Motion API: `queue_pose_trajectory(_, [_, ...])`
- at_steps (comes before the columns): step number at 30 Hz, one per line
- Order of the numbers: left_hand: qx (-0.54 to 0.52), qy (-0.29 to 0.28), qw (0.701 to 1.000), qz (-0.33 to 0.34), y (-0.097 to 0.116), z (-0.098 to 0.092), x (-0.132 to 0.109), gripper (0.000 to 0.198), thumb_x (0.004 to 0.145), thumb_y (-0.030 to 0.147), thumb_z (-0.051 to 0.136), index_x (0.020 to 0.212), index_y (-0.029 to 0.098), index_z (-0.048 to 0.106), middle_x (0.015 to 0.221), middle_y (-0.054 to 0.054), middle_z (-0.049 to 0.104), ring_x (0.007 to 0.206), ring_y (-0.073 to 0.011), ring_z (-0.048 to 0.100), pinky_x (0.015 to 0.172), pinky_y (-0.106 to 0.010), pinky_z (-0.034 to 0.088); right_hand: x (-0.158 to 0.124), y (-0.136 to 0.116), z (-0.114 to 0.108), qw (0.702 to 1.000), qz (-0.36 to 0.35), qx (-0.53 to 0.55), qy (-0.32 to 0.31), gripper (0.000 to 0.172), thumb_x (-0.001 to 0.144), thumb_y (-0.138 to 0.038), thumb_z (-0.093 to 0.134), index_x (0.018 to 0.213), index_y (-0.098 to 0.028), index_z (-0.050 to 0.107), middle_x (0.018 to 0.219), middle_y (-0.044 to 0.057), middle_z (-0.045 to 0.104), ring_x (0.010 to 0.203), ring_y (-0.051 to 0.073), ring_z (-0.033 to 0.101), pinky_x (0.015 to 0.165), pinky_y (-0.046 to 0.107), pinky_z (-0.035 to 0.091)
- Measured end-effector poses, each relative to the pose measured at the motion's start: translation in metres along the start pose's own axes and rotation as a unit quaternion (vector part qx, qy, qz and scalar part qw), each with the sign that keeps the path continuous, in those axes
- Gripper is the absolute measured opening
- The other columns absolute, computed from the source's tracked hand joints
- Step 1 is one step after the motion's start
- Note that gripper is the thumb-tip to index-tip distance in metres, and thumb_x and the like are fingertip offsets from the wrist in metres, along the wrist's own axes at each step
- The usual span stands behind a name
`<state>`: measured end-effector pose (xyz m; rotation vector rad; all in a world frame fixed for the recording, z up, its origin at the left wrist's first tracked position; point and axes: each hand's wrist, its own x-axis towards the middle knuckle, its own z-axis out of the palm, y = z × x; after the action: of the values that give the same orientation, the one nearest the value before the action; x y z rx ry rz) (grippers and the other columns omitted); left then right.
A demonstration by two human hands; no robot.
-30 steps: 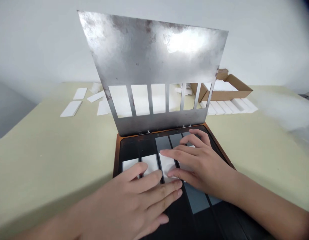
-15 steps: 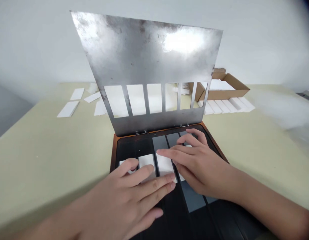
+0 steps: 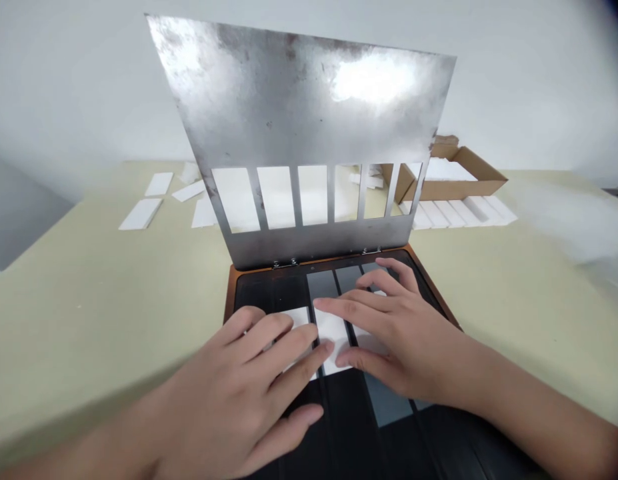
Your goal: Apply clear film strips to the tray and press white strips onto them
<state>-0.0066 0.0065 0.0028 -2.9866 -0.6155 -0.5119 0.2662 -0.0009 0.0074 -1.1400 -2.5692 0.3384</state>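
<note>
A black board (image 3: 256,288) with an orange-brown rim lies in front of me, with a row of white rectangular pieces and grey strips on it. My left hand (image 3: 261,377) is palm down over the left of the row, fingers spread, a fingertip at the left edge of a white piece (image 3: 333,327). My right hand (image 3: 401,327) is spread over the right of the row, its index fingertip at that piece's upper edge and its thumb near the lower right edge. Another white piece (image 3: 297,315) is partly under my left fingers. The hands hide other pieces.
A hinged metal plate (image 3: 279,93) with a row of rectangular cutouts stands raised behind the board. At the back right is a cardboard box (image 3: 469,190) with a row of white pieces (image 3: 453,213) before it. Loose white pieces (image 3: 141,213) lie at the back left.
My left hand has shifted left, its fingertips drawing back from the white piece's lower edge. My right thumb has come out at that piece's lower right. The view has shifted slightly.
</note>
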Motion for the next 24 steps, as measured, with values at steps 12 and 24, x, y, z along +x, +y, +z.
queue_pose_trajectory(12, [0.038, -0.033, 0.993, 0.103, 0.0001, -0.0028, 0.0035, 0.041, 0.108, 0.045, 0.056, 0.141, 0.024, 0.066, 0.143, 0.001, 0.068, 0.11, -0.0208, 0.058, 0.091, -0.041, 0.034, 0.0037, -0.001, 0.007, 0.999, -0.002, -0.026, 0.032, 0.04, 0.106, -0.032, 0.061, 0.145, -0.028, 0.058, 0.115, 0.002, 0.077, 0.111, 0.026, 0.056, 0.12, 0.058, 0.02])
queue_pose_trajectory(24, [0.006, -0.008, 0.998, 0.065, 0.0006, -0.0068, 0.0046, 0.044, 0.105, 0.045, 0.061, 0.14, 0.018, 0.066, 0.13, -0.003, 0.075, 0.1, -0.0217, 0.062, 0.091, -0.041, 0.037, 0.0062, -0.0055, 0.0044, 0.999, 0.003, -0.019, 0.034, 0.037, 0.11, -0.033, 0.052, 0.145, -0.026, 0.059, 0.116, 0.005, 0.077, 0.116, 0.027, 0.055, 0.119, 0.061, 0.022])
